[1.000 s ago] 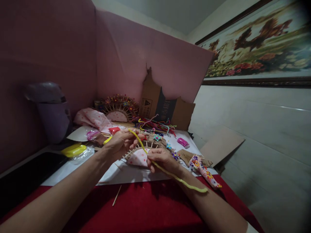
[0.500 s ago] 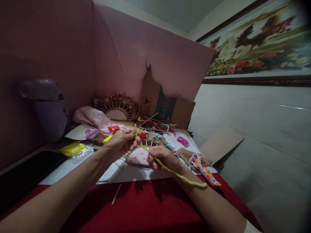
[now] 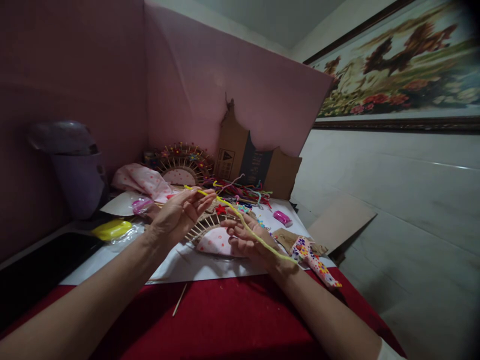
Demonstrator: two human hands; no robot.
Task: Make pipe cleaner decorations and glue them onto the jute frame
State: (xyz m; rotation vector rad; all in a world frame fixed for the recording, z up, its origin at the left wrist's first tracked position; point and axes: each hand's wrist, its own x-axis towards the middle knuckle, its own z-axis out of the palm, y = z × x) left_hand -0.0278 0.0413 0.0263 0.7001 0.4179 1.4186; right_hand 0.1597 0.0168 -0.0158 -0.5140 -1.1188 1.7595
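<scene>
Pinching a yellow pipe cleaner (image 3: 262, 241) near one end with the left hand (image 3: 183, 210), holding it between thumb and fingers, with a short tip poking out to the left. Letting the long part slant down to the right, across the right hand (image 3: 249, 245) and on to the wrist. Holding the right fingers apart, a bit bent and loose. Not being able to tell about any real touch between the right hand and the pipe cleaner.

Having both hands right by a half circle (image 3: 213, 241) with dotted cloth in the middle and little sticks going round like sun rays. Seeing a red flower (image 3: 220, 210) on it, between the hands.

Looking past the hands at a messy heap (image 3: 243, 191) of many colours, another half circle (image 3: 180, 176) with sticks and flowers, and brown cardboard (image 3: 258, 167) standing by a pink wall (image 3: 240, 90). Finding a pink pack (image 3: 282, 218) on the right, on white paper (image 3: 165, 272), and a flowery cloth (image 3: 317, 264) near the table's edge. Finding a yellow pack (image 3: 112, 230) on the left. Seeing one thin stick (image 3: 179, 300) lying on red cloth (image 3: 225, 320), closer in.
</scene>
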